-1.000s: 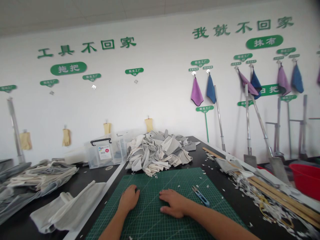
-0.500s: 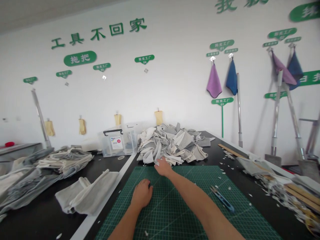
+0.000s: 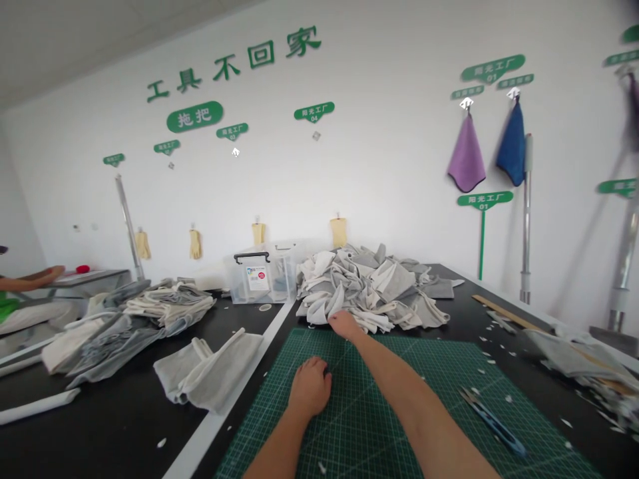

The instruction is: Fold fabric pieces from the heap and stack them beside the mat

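Note:
My right hand (image 3: 344, 324) reaches to the near edge of a heap of grey and white cloth pieces (image 3: 367, 286). Its fingers are closed at a cloth piece there, and the fingertips are partly hidden. Closer to me, my left hand (image 3: 310, 386) rests curled over the green cutting mat (image 3: 379, 412). A small dark thing shows between its thumb and forefinger, too little of it to name. Blue thread snips (image 3: 494, 422) lie on the right part of the mat, apart from both hands.
Left of the heap stands a clear plastic box (image 3: 264, 276) with a black handle. A folded grey cloth (image 3: 210, 372) and stacked cloths (image 3: 170, 303) lie on the black table (image 3: 124, 432). Wooden strips (image 3: 504, 313) and scraps lie right. Another person's arm (image 3: 30, 281) shows far left.
My view has turned left, so everything sits further right in the picture and another person's arm has come in. My right hand's fingers look more closed at the heap; the left stays on the mat.

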Demonstrator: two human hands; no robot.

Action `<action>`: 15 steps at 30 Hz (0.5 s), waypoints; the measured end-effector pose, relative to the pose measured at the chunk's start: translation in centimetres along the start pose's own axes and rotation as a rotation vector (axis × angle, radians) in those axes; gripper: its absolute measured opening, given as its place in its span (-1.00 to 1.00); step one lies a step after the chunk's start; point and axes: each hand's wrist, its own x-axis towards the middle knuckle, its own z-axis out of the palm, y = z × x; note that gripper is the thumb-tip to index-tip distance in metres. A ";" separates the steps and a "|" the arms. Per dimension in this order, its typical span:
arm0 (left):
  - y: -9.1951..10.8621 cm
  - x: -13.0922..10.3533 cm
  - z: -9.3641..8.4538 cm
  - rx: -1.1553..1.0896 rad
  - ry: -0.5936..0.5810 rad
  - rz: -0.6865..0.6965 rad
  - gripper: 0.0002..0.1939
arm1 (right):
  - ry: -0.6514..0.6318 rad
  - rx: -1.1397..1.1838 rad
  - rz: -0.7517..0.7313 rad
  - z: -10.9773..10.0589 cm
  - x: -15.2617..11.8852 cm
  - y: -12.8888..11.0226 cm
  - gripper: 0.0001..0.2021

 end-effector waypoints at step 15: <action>0.8 -0.4 -0.2 0.004 0.004 -0.030 -0.72 | 0.035 0.092 0.289 -0.5 -1.2 0.2 -0.43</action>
